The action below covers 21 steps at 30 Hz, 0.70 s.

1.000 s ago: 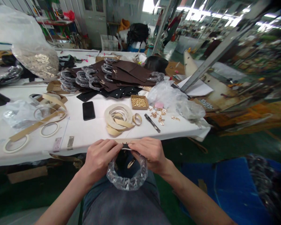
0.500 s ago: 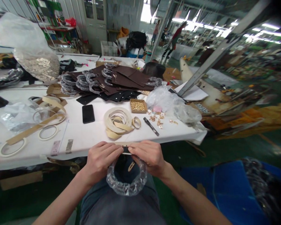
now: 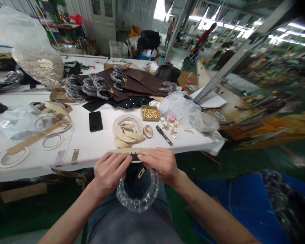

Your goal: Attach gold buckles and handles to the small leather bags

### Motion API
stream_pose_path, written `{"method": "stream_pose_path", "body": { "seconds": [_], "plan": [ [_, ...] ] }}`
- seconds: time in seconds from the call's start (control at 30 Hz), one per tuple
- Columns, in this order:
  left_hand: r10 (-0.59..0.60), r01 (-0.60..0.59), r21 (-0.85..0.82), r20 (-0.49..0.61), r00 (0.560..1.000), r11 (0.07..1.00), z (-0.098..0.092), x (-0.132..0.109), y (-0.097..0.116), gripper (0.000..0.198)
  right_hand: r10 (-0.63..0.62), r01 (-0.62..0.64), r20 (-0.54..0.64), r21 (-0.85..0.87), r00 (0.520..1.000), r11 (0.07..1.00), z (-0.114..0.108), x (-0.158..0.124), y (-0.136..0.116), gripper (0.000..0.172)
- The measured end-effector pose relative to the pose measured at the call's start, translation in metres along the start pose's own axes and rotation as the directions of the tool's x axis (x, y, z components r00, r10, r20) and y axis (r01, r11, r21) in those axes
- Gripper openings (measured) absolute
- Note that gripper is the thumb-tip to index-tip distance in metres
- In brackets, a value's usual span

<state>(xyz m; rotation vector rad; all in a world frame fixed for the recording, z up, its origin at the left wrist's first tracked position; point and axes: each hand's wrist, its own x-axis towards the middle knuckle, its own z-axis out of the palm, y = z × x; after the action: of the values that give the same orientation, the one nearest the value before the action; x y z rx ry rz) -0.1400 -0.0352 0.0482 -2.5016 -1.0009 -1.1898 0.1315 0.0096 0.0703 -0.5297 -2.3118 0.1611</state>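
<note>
My left hand (image 3: 110,171) and my right hand (image 3: 161,165) are side by side at the table's front edge, fingers closed on the top of a bag panel (image 3: 134,157). A pale strip runs along the panel's far edge, and a dark patch shows between my fingertips. Towards my lap hangs the panel's round handle (image 3: 137,205), wrapped in clear plastic. Inside the ring a small tan tab with a slot (image 3: 141,173) is visible. My fingers cover most of the panel. Just beyond my hands lies a coil of cream tape (image 3: 128,130).
On the white table (image 3: 91,149) lie a phone (image 3: 95,121), a black cutter knife (image 3: 164,135), a box of gold studs (image 3: 150,114) and loose gold fittings (image 3: 173,130). Brown bag panels (image 3: 142,81) are piled behind. A metal post (image 3: 226,64) slants up at right.
Both hands have shifted slightly up and left with the panel, still gripping it. The view has tilted a little. A person in the background has moved right.
</note>
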Motion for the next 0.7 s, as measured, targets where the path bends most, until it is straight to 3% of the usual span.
{"method": "stream_pose_path", "body": {
  "seconds": [0.13, 0.27, 0.33, 0.4, 0.47, 0.53, 0.57, 0.63, 0.7],
  "plan": [
    [0.024, -0.024, 0.033, -0.006, 1.0, 0.999, -0.001, -0.002, -0.006, 0.025, -0.065, 0.064, 0.101, 0.008, 0.993, 0.998, -0.008, 0.001, 0.017, 0.034],
    [-0.004, 0.005, 0.054, -0.026, 1.0, 0.999, 0.006, -0.005, -0.005, 0.024, -0.062, 0.054, 0.101, 0.083, 0.993, 0.995, -0.012, 0.004, 0.027, 0.039],
    [-0.092, 0.094, 0.032, -0.048, 0.995, 0.995, 0.007, -0.003, -0.005, 0.022, 0.001, -0.007, 0.105, 0.063, 0.994, 0.998, -0.01, 0.006, 0.024, 0.044],
    [-0.24, 0.241, 0.0, -0.07, 0.968, 0.971, 0.005, 0.001, -0.007, 0.021, 0.103, -0.1, 0.06, -0.06, 0.993, 0.993, -0.005, 0.004, 0.017, 0.047],
    [-0.401, 0.401, -0.004, -0.055, 0.915, 0.916, 0.001, 0.006, -0.011, 0.021, 0.158, -0.175, -0.091, -0.224, 0.983, 0.959, -0.001, -0.003, 0.011, 0.049],
    [-0.531, 0.531, 0.038, -0.008, 0.847, 0.846, -0.004, 0.01, -0.014, 0.019, 0.078, -0.155, -0.222, -0.353, 0.972, 0.923, 0.002, -0.014, 0.008, 0.045],
    [-0.594, 0.591, 0.07, 0.022, 0.805, 0.804, -0.005, 0.012, -0.016, 0.016, 0.005, -0.097, -0.224, -0.399, 0.975, 0.912, 0.003, -0.019, 0.008, 0.041],
    [-0.712, 0.7, 0.142, 0.065, 0.699, 0.7, -0.004, 0.016, -0.018, 0.013, -0.094, 0.058, -0.065, -0.424, 0.993, 0.904, 0.007, -0.028, 0.008, 0.031],
    [-0.801, 0.782, 0.171, 0.131, 0.584, 0.599, 0.0, 0.021, -0.02, 0.019, -0.037, 0.084, 0.131, -0.374, 0.991, 0.923, 0.016, -0.032, 0.004, 0.029]
  ]
}}
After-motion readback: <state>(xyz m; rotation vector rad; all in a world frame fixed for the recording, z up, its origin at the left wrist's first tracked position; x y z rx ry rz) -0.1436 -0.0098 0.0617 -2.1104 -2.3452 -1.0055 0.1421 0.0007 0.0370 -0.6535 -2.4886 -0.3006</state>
